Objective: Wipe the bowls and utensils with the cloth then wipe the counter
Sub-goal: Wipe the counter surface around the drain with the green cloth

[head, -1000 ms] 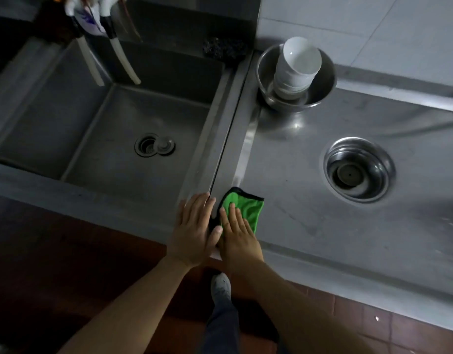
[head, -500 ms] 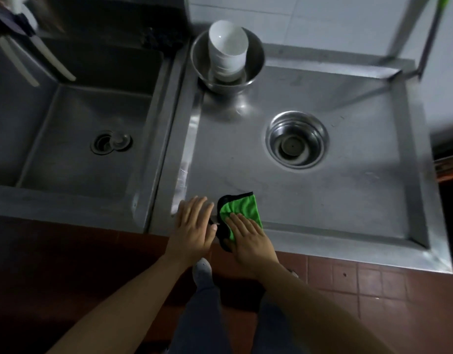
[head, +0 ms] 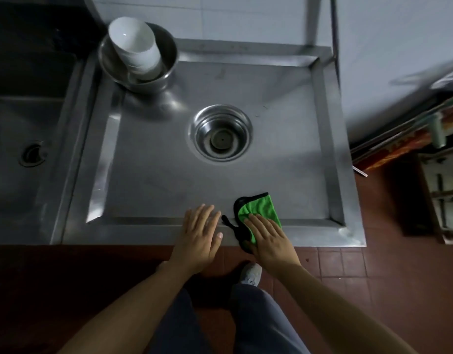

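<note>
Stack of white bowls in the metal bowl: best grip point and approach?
Grip the white bowl stack across its side walls near the top, coming from above and the front right. It lies tilted toward the back left inside the metal bowl, whose rim blocks the lower bowls; only the upper part stands free.

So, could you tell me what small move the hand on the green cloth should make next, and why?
Probably slide the right hand and the green microfibre cloth to the right along the front rim of the stainless steel counter. That hand lies flat on the cloth at the near edge, and unwiped rim stretches toward the corner. The left hand rests flat beside it.
</note>
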`<action>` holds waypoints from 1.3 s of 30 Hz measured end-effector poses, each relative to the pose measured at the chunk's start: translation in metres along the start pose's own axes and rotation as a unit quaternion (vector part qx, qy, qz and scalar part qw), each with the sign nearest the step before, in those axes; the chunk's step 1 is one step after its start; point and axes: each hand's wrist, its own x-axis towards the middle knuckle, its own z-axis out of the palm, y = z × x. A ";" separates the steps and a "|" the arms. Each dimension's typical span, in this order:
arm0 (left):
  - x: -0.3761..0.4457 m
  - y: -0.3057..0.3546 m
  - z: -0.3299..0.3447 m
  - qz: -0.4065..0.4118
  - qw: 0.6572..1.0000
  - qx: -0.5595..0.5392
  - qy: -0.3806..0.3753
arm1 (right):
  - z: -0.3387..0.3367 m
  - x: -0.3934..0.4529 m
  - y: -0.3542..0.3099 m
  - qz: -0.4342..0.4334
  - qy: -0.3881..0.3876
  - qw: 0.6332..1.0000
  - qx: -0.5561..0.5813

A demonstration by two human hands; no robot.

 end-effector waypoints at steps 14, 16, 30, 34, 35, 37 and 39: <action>0.085 0.141 0.038 0.118 0.991 0.012 -0.061 | -0.018 -0.077 0.190 0.033 -0.041 0.998 -0.030; 0.093 0.149 0.040 0.130 0.989 0.026 -0.066 | -0.024 -0.075 0.197 0.023 -0.062 0.997 -0.040; 0.155 0.127 0.034 0.005 0.998 0.012 -0.065 | -0.025 0.044 0.174 0.107 -0.002 0.994 0.001; 0.173 0.101 0.039 0.033 0.999 0.000 -0.040 | -0.036 0.086 0.173 0.148 0.029 0.989 -0.002; 0.179 0.095 0.039 0.042 0.999 0.002 -0.032 | -0.039 0.096 0.175 0.154 0.042 0.987 -0.003; 0.190 0.083 0.040 0.052 0.998 0.005 -0.020 | -0.046 0.118 0.180 0.162 0.061 0.985 -0.002; 0.200 0.073 0.042 0.056 0.998 0.006 -0.019 | -0.054 0.140 0.184 0.162 0.071 0.984 -0.002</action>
